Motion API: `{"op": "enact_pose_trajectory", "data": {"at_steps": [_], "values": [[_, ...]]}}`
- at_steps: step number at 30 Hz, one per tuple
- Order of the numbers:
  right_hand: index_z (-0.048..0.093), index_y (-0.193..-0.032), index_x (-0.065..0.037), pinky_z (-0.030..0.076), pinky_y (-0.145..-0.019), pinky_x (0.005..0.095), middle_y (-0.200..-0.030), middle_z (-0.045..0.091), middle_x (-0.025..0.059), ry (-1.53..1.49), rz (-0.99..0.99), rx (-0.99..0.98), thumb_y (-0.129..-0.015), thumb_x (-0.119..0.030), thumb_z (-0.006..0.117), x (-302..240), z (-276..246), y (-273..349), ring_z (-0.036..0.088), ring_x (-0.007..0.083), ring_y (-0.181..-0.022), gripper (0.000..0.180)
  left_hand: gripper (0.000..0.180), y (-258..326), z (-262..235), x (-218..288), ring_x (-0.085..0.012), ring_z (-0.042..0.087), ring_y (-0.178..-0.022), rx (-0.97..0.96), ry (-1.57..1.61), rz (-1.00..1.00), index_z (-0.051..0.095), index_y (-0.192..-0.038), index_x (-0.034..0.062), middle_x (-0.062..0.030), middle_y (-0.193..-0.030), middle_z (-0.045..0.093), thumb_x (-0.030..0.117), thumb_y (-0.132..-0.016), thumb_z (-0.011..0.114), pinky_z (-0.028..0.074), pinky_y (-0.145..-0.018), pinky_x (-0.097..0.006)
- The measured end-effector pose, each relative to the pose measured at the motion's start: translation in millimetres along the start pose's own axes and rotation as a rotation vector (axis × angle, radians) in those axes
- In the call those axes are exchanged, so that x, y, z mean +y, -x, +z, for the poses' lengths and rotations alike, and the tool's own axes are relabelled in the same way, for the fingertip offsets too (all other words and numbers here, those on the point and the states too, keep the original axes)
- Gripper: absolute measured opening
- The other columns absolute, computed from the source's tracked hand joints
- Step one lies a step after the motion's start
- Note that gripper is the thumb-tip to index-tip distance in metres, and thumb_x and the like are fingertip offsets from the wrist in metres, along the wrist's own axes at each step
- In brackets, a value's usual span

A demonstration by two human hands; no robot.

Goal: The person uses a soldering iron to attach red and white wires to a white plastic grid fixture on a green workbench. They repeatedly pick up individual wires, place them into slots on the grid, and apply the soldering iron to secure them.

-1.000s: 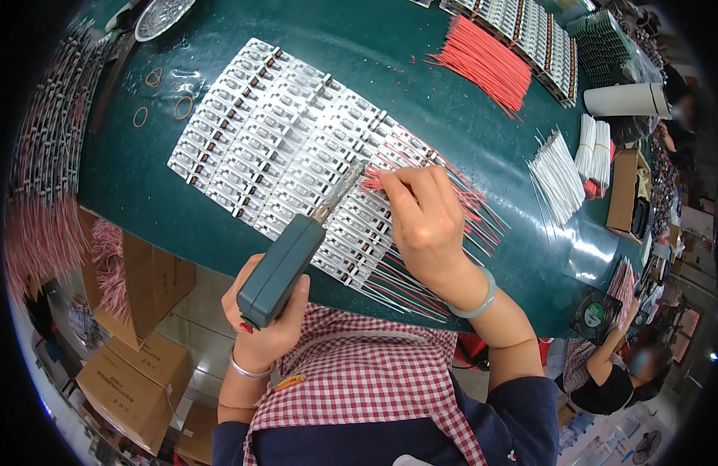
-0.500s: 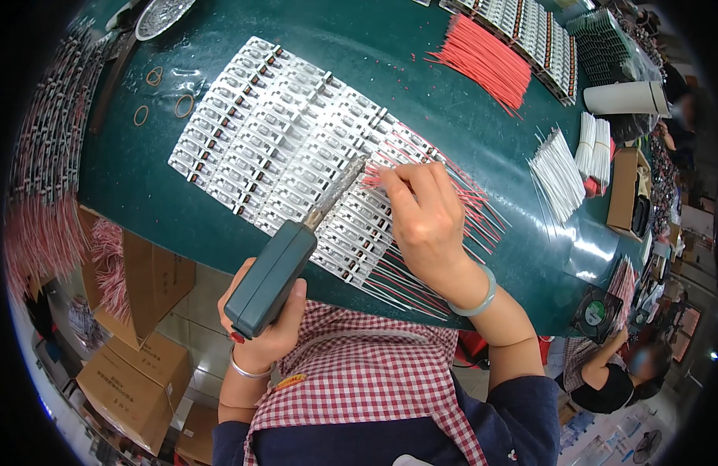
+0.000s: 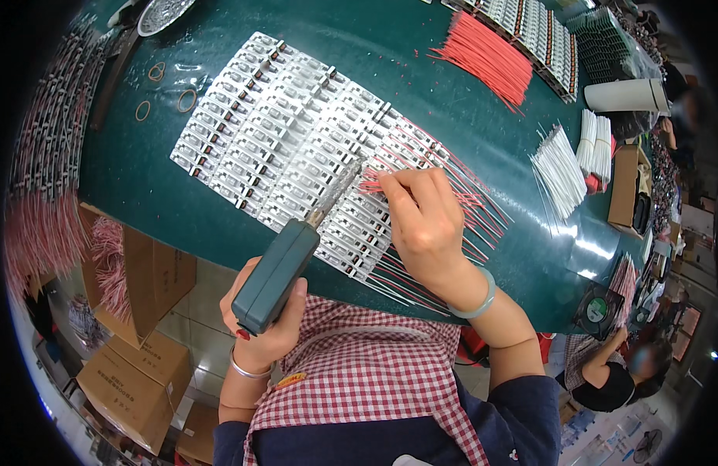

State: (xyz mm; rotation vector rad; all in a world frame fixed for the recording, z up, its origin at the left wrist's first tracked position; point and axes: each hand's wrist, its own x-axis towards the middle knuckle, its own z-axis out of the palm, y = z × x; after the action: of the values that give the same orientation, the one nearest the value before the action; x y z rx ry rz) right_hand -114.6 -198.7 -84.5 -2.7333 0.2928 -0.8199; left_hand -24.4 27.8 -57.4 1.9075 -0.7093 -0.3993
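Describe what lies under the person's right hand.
Red wires show at the fingertips of the right hand, and rows of white parts show to its left. Whatever lies directly beneath the palm is covered.

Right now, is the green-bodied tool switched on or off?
Cannot tell: the left hand grips the green-bodied tool, but no switch position or indicator light shows.

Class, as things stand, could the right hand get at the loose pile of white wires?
Probably yes: the white wires lie uncovered to the right of the right hand, with nothing tall between, though it seems busy pinching red wires.
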Motion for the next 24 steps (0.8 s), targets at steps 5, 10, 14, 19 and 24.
{"op": "enact_pose_trajectory", "data": {"at_steps": [5,10,14,19,24], "values": [[0.065,-0.1,0.009,0.048,-0.062,0.0336,-0.091,0.059,0.0133,0.008,-0.003,-0.021,-0.066,0.004,0.065,-1.1,0.2,-0.7,0.054,0.0265,-0.078,0.035,0.023,-3.5,-1.1,2.7,-0.023,0.068,-0.075,-0.022,-0.035,0.029,0.069,-0.097,-0.007,-0.016,-0.094,0.069,-0.003,-0.075,0.074,0.054,-0.067,-0.03],[0.065,-0.1,0.009,0.048,-0.063,0.0335,-0.091,0.059,0.0137,0.018,-0.003,-0.044,-0.067,0.002,0.064,-2.5,-1.5,-2.3,0.055,0.0269,-0.079,0.034,0.021,-5.8,-0.6,3.5,-0.022,0.067,-0.072,-0.026,-0.032,0.051,0.069,-0.096,-0.0063,-0.0153,-0.091,0.068,-0.004,-0.075,0.073,0.052,-0.064,-0.029],[0.066,-0.1,0.009,0.049,-0.064,0.0335,-0.092,0.06,0.0137,0.022,-0.012,-0.057,-0.067,0.001,0.064,-3.5,-2.1,-3.4,0.055,0.0269,-0.08,0.034,0.02,-6.5,-0.7,5.5,-0.0217,0.066,-0.069,-0.026,-0.041,0.04,0.069,-0.094,-0.0061,-0.0147,-0.089,0.067,-0.004,-0.074,0.073,0.051,-0.062,-0.028],[0.066,-0.1,0.009,0.049,-0.064,0.0337,-0.092,0.06,0.0135,0.045,-0.006,-0.067,-0.068,0.001,0.064,-4.7,-2.7,-3.5,0.055,0.0268,-0.081,0.033,0.022,4.0,-2.2,-6.5,-0.0219,0.067,-0.07,0.009,0.0,0.011,0.069,-0.096,-0.0067,-0.0153,-0.088,0.068,-0.003,-0.075,0.074,0.052,-0.062,-0.029],[0.066,-0.099,0.008,0.049,-0.064,0.0338,-0.092,0.06,0.0131,0.047,-0.001,-0.064,-0.067,0.001,0.064,-6.1,-3.1,-4.4,0.056,0.0263,-0.081,0.033,0.024,10.2,-5.3,-4.2,-0.0235,0.07,-0.075,0.072,0.003,-0.02,0.069,-0.099,-0.0073,-0.0175,-0.092,0.07,-0.001,-0.076,0.075,0.055,-0.068,-0.03]]}}
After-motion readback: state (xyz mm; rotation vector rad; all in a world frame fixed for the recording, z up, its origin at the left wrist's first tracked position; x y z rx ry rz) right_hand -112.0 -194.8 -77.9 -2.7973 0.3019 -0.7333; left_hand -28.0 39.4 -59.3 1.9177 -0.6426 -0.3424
